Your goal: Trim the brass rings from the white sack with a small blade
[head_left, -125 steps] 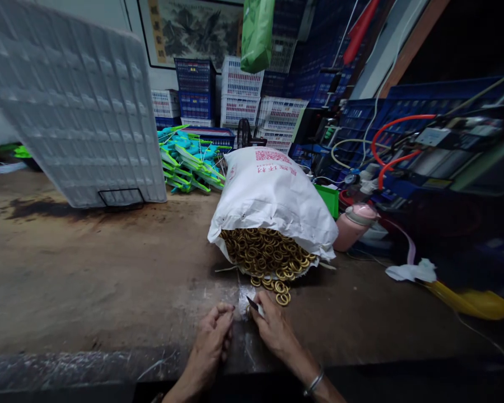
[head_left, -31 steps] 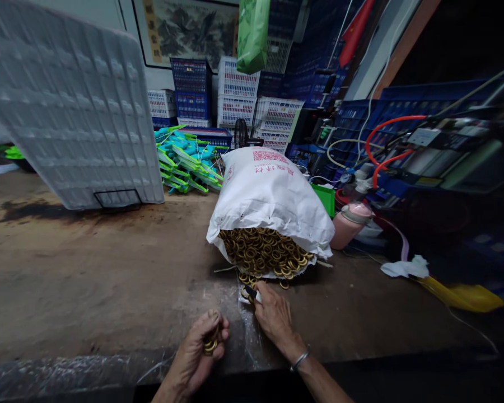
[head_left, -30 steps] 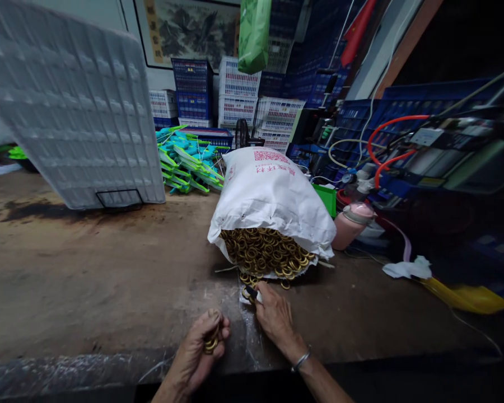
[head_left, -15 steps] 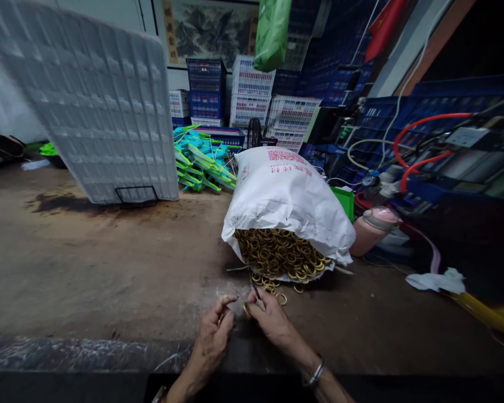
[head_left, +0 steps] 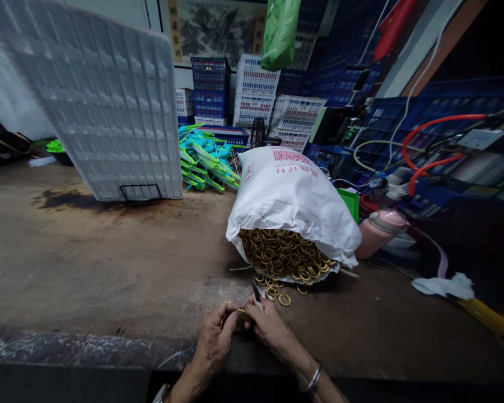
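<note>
My left hand (head_left: 215, 331) is closed, its thumb and fingers pinching a gold-coloured ring (head_left: 242, 312). Close against it, my right hand (head_left: 273, 329) grips a small knife (head_left: 257, 295) whose dark blade points up and away. The right fingertips also touch the ring, so it sits between both hands just above the table. Beyond my hands lies a white woven sack (head_left: 294, 193) on its side. Its open mouth faces me, full of gold-coloured rings (head_left: 283, 252). Several loose rings (head_left: 284, 300) have spilled onto the table in front of it.
The brown worktable (head_left: 109, 268) carries a tall ribbed translucent panel (head_left: 121, 112) in a black wire stand (head_left: 140, 193) and a pile of green-and-blue plastic pieces (head_left: 208, 159). A pink bottle (head_left: 380, 232) and white cloth (head_left: 445, 285) are at right. Stacked crates (head_left: 256, 84) stand behind.
My hands have come together, and the ring from my right fingers is now pinched by the left as well. The knife stays in my right hand. The whole view has shifted slightly.
</note>
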`<state>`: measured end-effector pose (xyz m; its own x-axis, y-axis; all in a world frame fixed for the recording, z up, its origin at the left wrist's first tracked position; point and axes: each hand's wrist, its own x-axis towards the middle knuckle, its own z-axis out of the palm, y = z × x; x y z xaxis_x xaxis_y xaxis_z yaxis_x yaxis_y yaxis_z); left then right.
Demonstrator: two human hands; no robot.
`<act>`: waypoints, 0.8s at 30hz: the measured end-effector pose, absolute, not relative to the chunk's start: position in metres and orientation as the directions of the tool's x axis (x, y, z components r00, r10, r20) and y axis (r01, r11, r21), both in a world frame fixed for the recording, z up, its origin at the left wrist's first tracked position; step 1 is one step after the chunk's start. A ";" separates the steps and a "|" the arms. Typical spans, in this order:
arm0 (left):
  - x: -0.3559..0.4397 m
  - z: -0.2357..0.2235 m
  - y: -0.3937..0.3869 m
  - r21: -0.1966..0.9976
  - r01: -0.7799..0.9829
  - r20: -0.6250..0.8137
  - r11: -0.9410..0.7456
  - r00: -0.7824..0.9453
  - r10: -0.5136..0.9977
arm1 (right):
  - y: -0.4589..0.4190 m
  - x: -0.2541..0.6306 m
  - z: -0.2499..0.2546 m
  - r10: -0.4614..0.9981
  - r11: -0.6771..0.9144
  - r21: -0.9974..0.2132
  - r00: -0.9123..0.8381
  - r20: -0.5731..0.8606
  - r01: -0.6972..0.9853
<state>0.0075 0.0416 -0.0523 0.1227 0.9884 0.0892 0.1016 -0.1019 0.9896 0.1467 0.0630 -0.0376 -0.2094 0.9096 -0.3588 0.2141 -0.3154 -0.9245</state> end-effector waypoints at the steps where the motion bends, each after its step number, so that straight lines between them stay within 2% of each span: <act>1: 0.007 -0.051 0.041 0.983 0.141 0.102 -0.117 0.107 0.989 | 0.063 0.148 -0.038 0.929 -0.256 -0.934 -0.204 -0.309 0.249; 5: 0.006 -0.048 0.041 0.947 0.261 0.166 -0.184 0.091 0.982 | 0.061 0.148 -0.035 0.969 -0.028 -0.907 -0.211 -0.128 0.421; 9: 0.009 -0.049 0.041 0.964 0.220 0.124 -0.148 0.122 0.985 | 0.060 0.143 -0.028 0.977 -0.005 -0.847 -0.178 -0.117 0.532; 13: 0.009 -0.045 0.041 0.995 0.085 -0.072 0.056 0.198 0.978 | 0.060 0.142 -0.028 0.968 -0.057 -0.851 -0.180 -0.175 0.522; 17: 0.010 -0.036 0.040 0.957 -0.008 -0.276 0.291 0.289 0.917 | 0.059 0.144 -0.030 0.970 -0.059 -0.871 -0.178 -0.166 0.488; 21: 0.012 -0.027 0.039 0.930 -0.093 -0.300 0.356 0.368 0.880 | 0.059 0.146 -0.032 0.963 -0.083 -0.917 -0.206 -0.175 0.391; 24: 0.014 -0.026 0.037 0.913 -0.164 -0.297 0.375 0.364 0.883 | 0.060 0.149 -0.036 0.956 -0.108 -0.942 -0.226 -0.186 0.319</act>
